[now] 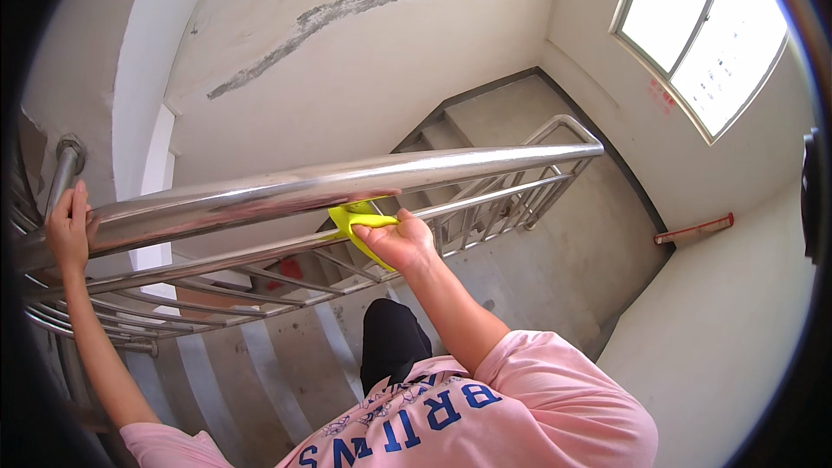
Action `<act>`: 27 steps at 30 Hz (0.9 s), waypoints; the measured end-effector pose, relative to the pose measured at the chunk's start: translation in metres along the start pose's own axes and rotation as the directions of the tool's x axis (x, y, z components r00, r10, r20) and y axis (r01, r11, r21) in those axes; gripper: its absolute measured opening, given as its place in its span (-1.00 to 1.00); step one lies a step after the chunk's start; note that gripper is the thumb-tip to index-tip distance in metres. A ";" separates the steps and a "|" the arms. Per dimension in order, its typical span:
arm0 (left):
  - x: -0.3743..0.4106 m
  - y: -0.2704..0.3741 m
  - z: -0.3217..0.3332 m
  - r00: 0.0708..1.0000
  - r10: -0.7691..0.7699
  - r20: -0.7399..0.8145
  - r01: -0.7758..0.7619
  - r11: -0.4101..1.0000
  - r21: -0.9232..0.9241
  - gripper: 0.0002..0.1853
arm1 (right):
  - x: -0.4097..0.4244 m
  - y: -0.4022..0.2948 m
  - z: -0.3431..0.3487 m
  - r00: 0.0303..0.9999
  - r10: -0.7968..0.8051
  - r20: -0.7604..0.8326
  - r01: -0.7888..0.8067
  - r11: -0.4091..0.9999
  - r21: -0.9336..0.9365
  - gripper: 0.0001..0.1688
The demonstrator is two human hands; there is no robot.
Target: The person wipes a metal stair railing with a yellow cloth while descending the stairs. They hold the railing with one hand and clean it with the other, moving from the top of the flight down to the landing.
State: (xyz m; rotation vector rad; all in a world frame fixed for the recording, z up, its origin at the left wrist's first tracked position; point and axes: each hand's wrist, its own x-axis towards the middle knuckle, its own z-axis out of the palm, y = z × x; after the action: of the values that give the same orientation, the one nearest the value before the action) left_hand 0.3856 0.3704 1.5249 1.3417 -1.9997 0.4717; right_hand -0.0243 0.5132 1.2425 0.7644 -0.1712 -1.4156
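Observation:
A thick stainless steel handrail [364, 175] crosses the view, with a thinner metal rail [227, 260] running below it. My right hand [406, 244] grips a yellow-green cloth [364, 224] around the thinner rail, just under the handrail; the cloth's lower end hangs below that rail. At the far left, my left hand [68, 231] rests on the handrail near the wall, holding no separate object; its palm side is hidden. Metal balusters [244, 296] slant beneath the thinner rail.
Concrete stairs [286, 364] lie below me, leading to a landing [552, 253]. Beyond the railing are more steps [448, 133] and a wall with grey patches [325, 13]. A window [702, 32] is at upper right. A red-edged strip [695, 229] stands by the right wall.

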 end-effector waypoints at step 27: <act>0.005 -0.010 0.001 0.996 -0.084 0.023 0.086 0.994 -0.069 -0.63 | 0.070 -0.108 -0.097 0.517 -0.493 0.700 0.442 -0.546 -0.712 -0.19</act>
State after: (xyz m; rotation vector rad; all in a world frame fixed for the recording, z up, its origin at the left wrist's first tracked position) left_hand 0.3929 0.3629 1.5273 1.3871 -1.9484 0.3466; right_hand -0.0482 0.4885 1.0853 -0.7873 1.6324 -1.8617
